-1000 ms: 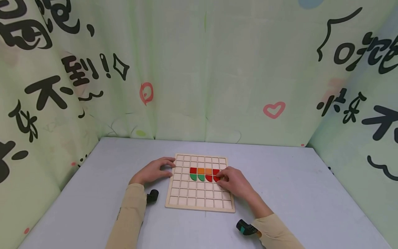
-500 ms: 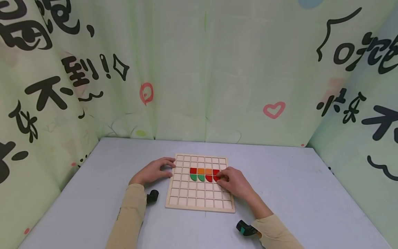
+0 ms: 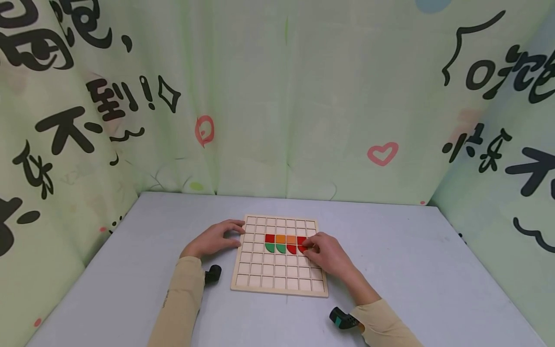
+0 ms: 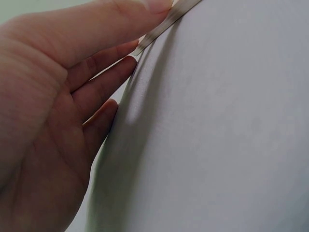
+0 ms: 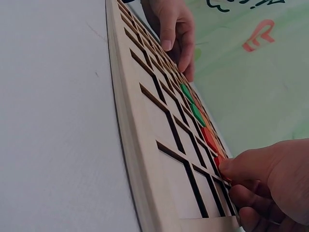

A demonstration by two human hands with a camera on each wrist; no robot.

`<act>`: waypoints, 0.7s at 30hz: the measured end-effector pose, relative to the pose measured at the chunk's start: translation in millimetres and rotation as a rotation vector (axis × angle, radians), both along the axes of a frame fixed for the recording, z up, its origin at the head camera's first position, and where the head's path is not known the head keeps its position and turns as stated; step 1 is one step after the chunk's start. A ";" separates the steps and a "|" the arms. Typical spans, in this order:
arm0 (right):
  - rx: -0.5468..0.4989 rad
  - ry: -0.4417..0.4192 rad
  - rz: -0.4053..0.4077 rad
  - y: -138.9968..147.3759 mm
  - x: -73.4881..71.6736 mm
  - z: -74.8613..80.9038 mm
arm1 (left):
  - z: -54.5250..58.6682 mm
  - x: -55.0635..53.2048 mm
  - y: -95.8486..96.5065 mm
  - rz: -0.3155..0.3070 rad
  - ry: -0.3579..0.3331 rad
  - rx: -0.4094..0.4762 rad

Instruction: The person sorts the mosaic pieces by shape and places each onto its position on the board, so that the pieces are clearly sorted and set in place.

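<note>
A square wooden grid board (image 3: 279,283) lies on the table in the head view. Two of its rows hold coloured tiles: red squares (image 3: 270,238) at both ends of orange squares (image 3: 285,239), with green quarter-circle tiles (image 3: 275,247) and a red quarter-circle tile (image 3: 291,249) below. My right hand (image 3: 330,253) pinches the rightmost red quarter-circle tile (image 5: 218,161) at its cell, thumb against it, other fingers curled and partly covering it. My left hand (image 3: 213,239) rests thumb and fingertips on the board's left edge, its fingers fairly straight.
The board stands on a white table (image 3: 381,250). A pale green curtain (image 3: 295,96) with black lettering and hearts hangs behind and on both sides. A black wrist camera (image 3: 213,273) sits by the left sleeve, another camera (image 3: 342,318) by the right.
</note>
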State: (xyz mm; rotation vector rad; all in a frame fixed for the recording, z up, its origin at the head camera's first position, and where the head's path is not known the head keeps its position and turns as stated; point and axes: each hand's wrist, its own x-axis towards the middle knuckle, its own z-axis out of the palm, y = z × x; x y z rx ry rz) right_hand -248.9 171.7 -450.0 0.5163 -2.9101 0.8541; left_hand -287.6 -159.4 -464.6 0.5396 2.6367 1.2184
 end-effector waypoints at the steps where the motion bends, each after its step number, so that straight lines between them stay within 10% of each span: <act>1: 0.001 0.002 0.000 0.1 0.0 -0.2 | -0.1 -0.1 0.1 0.001 -0.001 0.000; 21: -0.005 0.025 -0.002 1.8 -1.1 -2.3 | -1.4 -2.8 1.4 -0.008 0.009 0.003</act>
